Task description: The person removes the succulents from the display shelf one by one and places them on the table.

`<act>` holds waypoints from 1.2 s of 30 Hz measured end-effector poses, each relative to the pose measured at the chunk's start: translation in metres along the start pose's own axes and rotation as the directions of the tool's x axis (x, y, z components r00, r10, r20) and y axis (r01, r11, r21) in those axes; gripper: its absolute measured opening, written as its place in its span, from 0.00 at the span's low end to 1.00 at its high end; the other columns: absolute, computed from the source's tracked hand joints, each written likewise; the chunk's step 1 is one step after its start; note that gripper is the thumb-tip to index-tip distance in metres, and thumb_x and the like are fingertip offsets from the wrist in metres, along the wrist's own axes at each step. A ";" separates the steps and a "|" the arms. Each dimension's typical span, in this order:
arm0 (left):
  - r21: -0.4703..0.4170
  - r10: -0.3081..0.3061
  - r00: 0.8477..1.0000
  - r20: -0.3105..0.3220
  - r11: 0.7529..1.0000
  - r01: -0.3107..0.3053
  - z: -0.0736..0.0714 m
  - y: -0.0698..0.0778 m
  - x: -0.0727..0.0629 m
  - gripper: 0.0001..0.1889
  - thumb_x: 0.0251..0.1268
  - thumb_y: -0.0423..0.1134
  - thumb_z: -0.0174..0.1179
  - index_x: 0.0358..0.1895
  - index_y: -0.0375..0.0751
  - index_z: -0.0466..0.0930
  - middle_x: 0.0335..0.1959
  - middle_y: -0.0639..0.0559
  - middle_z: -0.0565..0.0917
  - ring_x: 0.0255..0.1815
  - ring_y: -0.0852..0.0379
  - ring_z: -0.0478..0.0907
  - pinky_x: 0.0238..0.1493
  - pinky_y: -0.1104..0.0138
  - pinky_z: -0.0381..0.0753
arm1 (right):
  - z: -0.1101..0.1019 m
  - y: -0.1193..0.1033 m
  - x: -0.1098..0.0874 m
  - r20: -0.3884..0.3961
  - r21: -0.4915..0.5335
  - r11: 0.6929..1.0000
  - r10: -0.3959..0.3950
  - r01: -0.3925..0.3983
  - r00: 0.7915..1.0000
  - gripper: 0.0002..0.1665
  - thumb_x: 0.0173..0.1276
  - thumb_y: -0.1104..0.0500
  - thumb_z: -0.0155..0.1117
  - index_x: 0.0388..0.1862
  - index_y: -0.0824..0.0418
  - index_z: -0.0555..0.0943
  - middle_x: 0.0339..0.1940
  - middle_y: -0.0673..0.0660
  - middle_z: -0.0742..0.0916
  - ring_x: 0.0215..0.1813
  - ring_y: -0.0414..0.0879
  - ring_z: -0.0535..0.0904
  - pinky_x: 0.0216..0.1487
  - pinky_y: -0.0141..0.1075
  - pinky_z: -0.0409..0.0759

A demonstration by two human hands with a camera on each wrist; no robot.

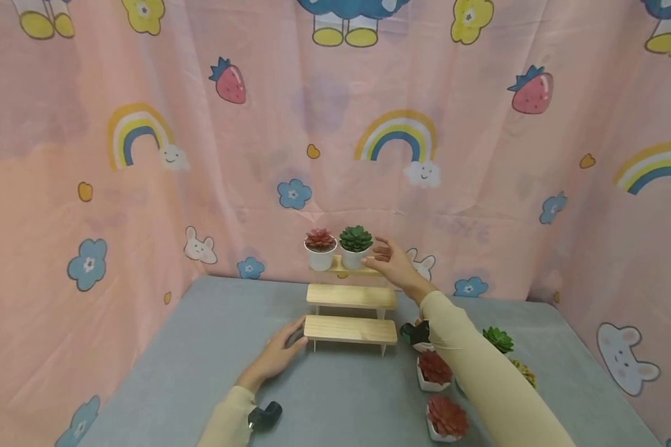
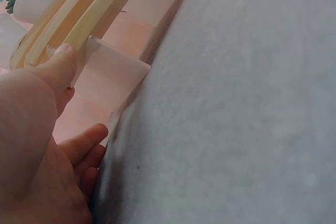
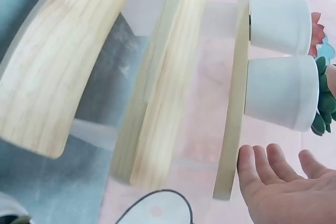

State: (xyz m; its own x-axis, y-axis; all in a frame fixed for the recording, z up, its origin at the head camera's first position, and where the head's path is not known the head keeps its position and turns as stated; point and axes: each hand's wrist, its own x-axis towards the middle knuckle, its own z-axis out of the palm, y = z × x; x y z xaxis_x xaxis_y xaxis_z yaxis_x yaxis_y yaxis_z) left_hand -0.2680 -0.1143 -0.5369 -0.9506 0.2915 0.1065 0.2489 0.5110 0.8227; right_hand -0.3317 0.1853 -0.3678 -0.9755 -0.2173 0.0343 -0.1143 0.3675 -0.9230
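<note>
A three-step wooden display stand (image 1: pixel 351 330) with pale planks stands near the back of the table. On its top plank sit two white round pots, one with a red succulent (image 1: pixel 320 241), the other with a green succulent (image 1: pixel 356 239). My right hand (image 1: pixel 394 264) is just right of the green one, fingers loosely spread and holding nothing. In the right wrist view its fingertips (image 3: pixel 278 156) are by the plank's end, below the green succulent's pot (image 3: pixel 282 93). My left hand (image 1: pixel 274 354) is at the lowest plank's left end; its thumb (image 2: pixel 62 59) appears to touch the wood.
Right of the stand, partly hidden by my right forearm, are more potted succulents: red ones (image 1: pixel 447 417) in white pots, a green one (image 1: pixel 498 339) and a yellowish one (image 1: pixel 524 374). A pink printed curtain (image 1: pixel 246 174) hangs behind the grey table (image 1: pixel 201 335).
</note>
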 end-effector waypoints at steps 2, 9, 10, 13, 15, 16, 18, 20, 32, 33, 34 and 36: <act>0.001 0.003 1.000 0.002 1.000 -0.003 0.001 -0.001 0.001 0.32 0.77 0.54 0.54 0.79 0.50 0.62 0.78 0.44 0.68 0.80 0.36 0.59 0.76 0.30 0.50 | 0.002 0.000 0.004 -0.004 0.021 1.000 0.001 -0.001 1.000 0.51 0.73 0.50 0.65 0.84 0.56 0.46 0.81 0.68 0.62 0.80 0.64 0.60 0.79 0.59 0.63; 0.008 0.002 1.000 0.000 1.000 -0.002 0.001 0.000 0.001 0.32 0.76 0.55 0.54 0.79 0.52 0.62 0.78 0.45 0.67 0.80 0.36 0.59 0.76 0.29 0.49 | 0.010 -0.003 0.015 -0.016 0.064 0.998 0.022 -0.021 1.000 0.55 0.71 0.52 0.67 0.84 0.56 0.44 0.81 0.69 0.62 0.80 0.63 0.60 0.79 0.58 0.63; 0.010 0.003 1.000 -0.002 1.000 -0.003 0.001 0.000 0.002 0.32 0.76 0.55 0.54 0.79 0.52 0.62 0.78 0.45 0.67 0.80 0.36 0.59 0.75 0.29 0.49 | 0.010 -0.004 0.016 -0.015 0.068 0.997 0.025 -0.024 1.000 0.55 0.71 0.52 0.67 0.85 0.57 0.44 0.81 0.69 0.62 0.80 0.63 0.60 0.79 0.58 0.63; 0.013 0.006 1.000 -0.007 1.000 -0.006 0.000 0.000 0.003 0.32 0.76 0.55 0.54 0.79 0.54 0.62 0.78 0.45 0.67 0.80 0.36 0.60 0.75 0.29 0.49 | 0.012 -0.007 0.018 -0.014 0.080 0.997 0.020 -0.019 1.000 0.56 0.72 0.53 0.67 0.85 0.58 0.41 0.81 0.68 0.63 0.80 0.63 0.60 0.80 0.57 0.62; 0.015 0.001 1.000 -0.008 1.000 -0.001 -0.001 0.000 0.004 0.32 0.76 0.55 0.54 0.79 0.54 0.62 0.78 0.46 0.67 0.80 0.36 0.59 0.75 0.29 0.49 | 0.013 -0.008 0.019 -0.017 0.083 0.996 0.015 -0.014 1.000 0.56 0.72 0.54 0.66 0.84 0.60 0.41 0.80 0.69 0.64 0.80 0.63 0.61 0.79 0.57 0.64; 0.017 -0.004 1.000 -0.010 1.000 0.004 -0.001 0.000 0.005 0.32 0.76 0.56 0.54 0.79 0.54 0.62 0.78 0.46 0.67 0.80 0.35 0.59 0.75 0.29 0.48 | 0.013 -0.009 0.019 -0.022 0.081 0.997 0.016 -0.014 1.000 0.55 0.72 0.54 0.67 0.84 0.60 0.42 0.80 0.69 0.64 0.80 0.63 0.61 0.78 0.56 0.65; 0.021 -0.008 1.000 -0.011 1.000 0.008 -0.001 0.001 0.005 0.32 0.76 0.56 0.54 0.78 0.54 0.63 0.78 0.45 0.67 0.80 0.35 0.59 0.75 0.28 0.48 | 0.014 -0.010 0.019 -0.029 0.082 0.997 0.017 -0.015 0.999 0.54 0.72 0.55 0.67 0.84 0.60 0.45 0.79 0.69 0.66 0.78 0.63 0.63 0.77 0.56 0.67; 0.020 -0.008 1.000 -0.010 1.000 0.009 -0.001 0.001 0.005 0.32 0.76 0.56 0.54 0.78 0.54 0.63 0.78 0.45 0.67 0.80 0.35 0.59 0.75 0.28 0.48 | 0.015 -0.011 0.020 -0.034 0.073 0.997 0.014 -0.012 0.999 0.52 0.71 0.54 0.67 0.83 0.60 0.48 0.77 0.69 0.67 0.76 0.63 0.65 0.75 0.55 0.70; 0.007 0.001 1.000 0.011 1.000 -0.001 -0.001 0.004 0.000 0.32 0.77 0.54 0.54 0.79 0.51 0.62 0.78 0.44 0.67 0.80 0.35 0.59 0.76 0.31 0.50 | 0.014 0.004 0.007 -0.055 0.043 0.999 -0.019 0.021 0.998 0.45 0.71 0.53 0.68 0.80 0.61 0.58 0.72 0.67 0.72 0.67 0.60 0.76 0.66 0.49 0.80; 0.004 0.002 1.000 0.008 1.000 -0.002 -0.001 0.004 0.000 0.32 0.77 0.54 0.54 0.79 0.50 0.62 0.78 0.44 0.67 0.80 0.34 0.59 0.76 0.30 0.49 | 0.013 0.005 0.006 -0.055 0.034 0.999 -0.025 0.027 0.998 0.46 0.71 0.53 0.68 0.80 0.61 0.58 0.71 0.67 0.73 0.66 0.59 0.76 0.65 0.49 0.80; 0.008 0.001 1.000 0.005 1.000 -0.001 -0.001 0.003 -0.001 0.32 0.77 0.54 0.54 0.79 0.50 0.62 0.78 0.44 0.67 0.80 0.35 0.59 0.76 0.30 0.49 | 0.012 0.006 0.004 -0.058 0.027 0.999 -0.028 0.030 0.998 0.46 0.71 0.52 0.69 0.80 0.61 0.58 0.71 0.67 0.73 0.65 0.58 0.77 0.65 0.49 0.81; 0.006 -0.007 1.000 -0.001 1.000 0.007 -0.001 0.002 -0.002 0.32 0.77 0.54 0.54 0.79 0.51 0.62 0.78 0.45 0.67 0.80 0.35 0.58 0.76 0.30 0.48 | 0.010 0.006 0.001 -0.055 0.018 0.999 -0.038 0.039 0.998 0.46 0.71 0.52 0.69 0.80 0.61 0.59 0.70 0.66 0.74 0.63 0.56 0.78 0.65 0.50 0.80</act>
State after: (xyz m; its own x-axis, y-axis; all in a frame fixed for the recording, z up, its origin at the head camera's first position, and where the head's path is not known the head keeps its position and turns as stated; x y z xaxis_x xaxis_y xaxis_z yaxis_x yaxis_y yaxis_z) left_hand -0.2660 -0.1143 -0.5345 -0.9526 0.2870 0.1010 0.2431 0.5183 0.8199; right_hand -0.3313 0.1785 -0.3770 -0.9794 -0.1807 0.0905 -0.1489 0.3425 -0.9276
